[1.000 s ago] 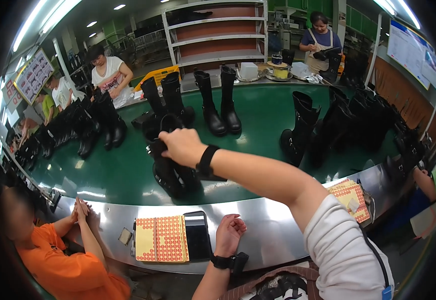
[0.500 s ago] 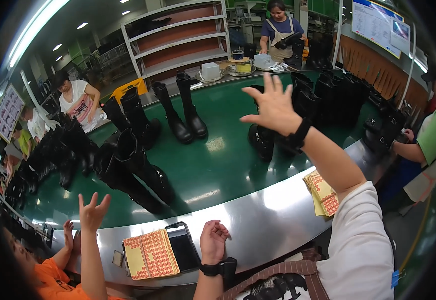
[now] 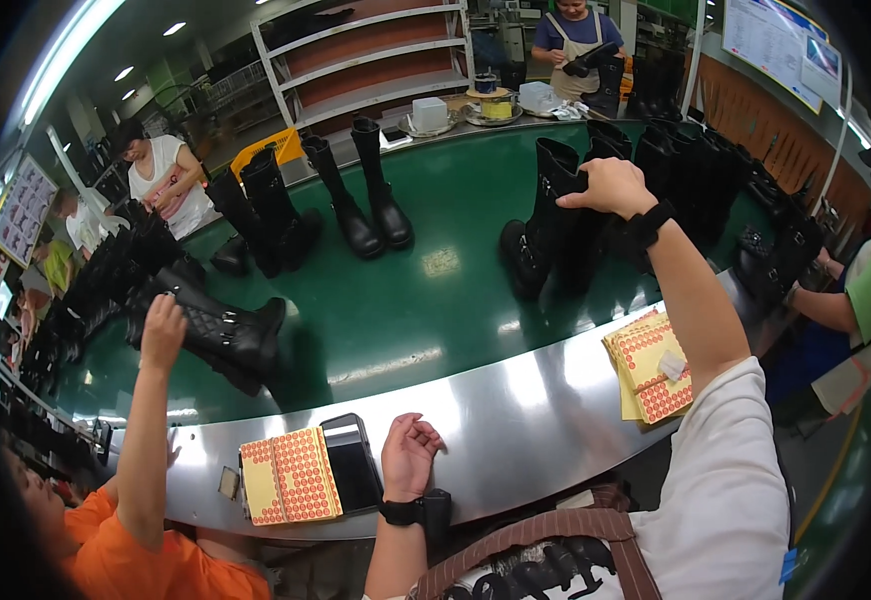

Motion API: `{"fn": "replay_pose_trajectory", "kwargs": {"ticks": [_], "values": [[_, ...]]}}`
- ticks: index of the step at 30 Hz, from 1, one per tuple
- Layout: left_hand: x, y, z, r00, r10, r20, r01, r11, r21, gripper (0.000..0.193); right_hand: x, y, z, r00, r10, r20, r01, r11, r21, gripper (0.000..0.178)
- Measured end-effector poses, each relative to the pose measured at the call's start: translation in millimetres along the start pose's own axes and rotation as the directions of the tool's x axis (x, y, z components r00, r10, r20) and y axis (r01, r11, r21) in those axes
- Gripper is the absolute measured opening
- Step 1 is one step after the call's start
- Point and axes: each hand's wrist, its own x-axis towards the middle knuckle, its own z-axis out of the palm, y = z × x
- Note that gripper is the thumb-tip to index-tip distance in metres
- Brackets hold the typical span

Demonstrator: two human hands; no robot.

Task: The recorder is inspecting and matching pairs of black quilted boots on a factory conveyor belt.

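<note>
My right hand (image 3: 613, 188) is over the front pair of tall black boots on the right. Its fingers bend down and close at the top of a boot shaft; part of the grip is hidden behind the hand. Just left of it stands an upright buckled black boot (image 3: 546, 222). My left hand (image 3: 410, 455) rests at the metal edge, palm up, fingers loosely curled with nothing in them. Beside it lie a dark tray (image 3: 354, 462) and a banded stack of yellow sheets with red round stickers (image 3: 291, 478).
Another sticker stack (image 3: 653, 372) lies at the right on the metal edge (image 3: 516, 400). A co-worker's hand (image 3: 163, 328) in orange touches tilted boots (image 3: 218, 325). A boot pair (image 3: 374, 205) stands on the green table (image 3: 406, 320). Other people work around it.
My right hand, spread in the air before, has come down to the boots and closed. The co-worker's hand has reached the left boots, which now tilt over. My left hand stays curled.
</note>
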Motion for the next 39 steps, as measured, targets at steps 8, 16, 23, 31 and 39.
{"fn": "replay_pose_trajectory", "kwargs": {"ticks": [8, 16, 23, 31, 39], "values": [[-10, 6, 40, 0.999, 0.047, -0.010, -0.039, 0.921, 0.389, 0.029, -49, -50, -18, 0.888, -0.191, -0.419, 0.250, 0.964, 0.091, 0.035], [-38, -17, 140, 0.705, 0.440, 0.556, -0.642, 0.063, 0.764, 0.087, -222, -83, -75, 0.680, -0.550, -0.484, 0.705, 0.673, 0.225, 0.035], [-41, -32, 128, 0.828, 0.327, 0.455, -0.546, 0.292, 0.785, 0.042, -271, -50, -35, 0.499, -0.296, -0.815, 0.820, 0.465, 0.333, 0.047], [-47, -31, 112, 0.848, 0.408, 0.338, -0.474, 0.299, 0.828, 0.034, -301, -27, 72, 0.856, 0.043, -0.516, 0.467, 0.368, 0.804, 0.105], [-45, -41, 98, 0.835, 0.449, 0.319, -0.469, 0.276, 0.839, 0.046, -298, -66, 146, 0.990, -0.123, -0.069, 0.090, 0.175, 0.980, 0.075]]}}
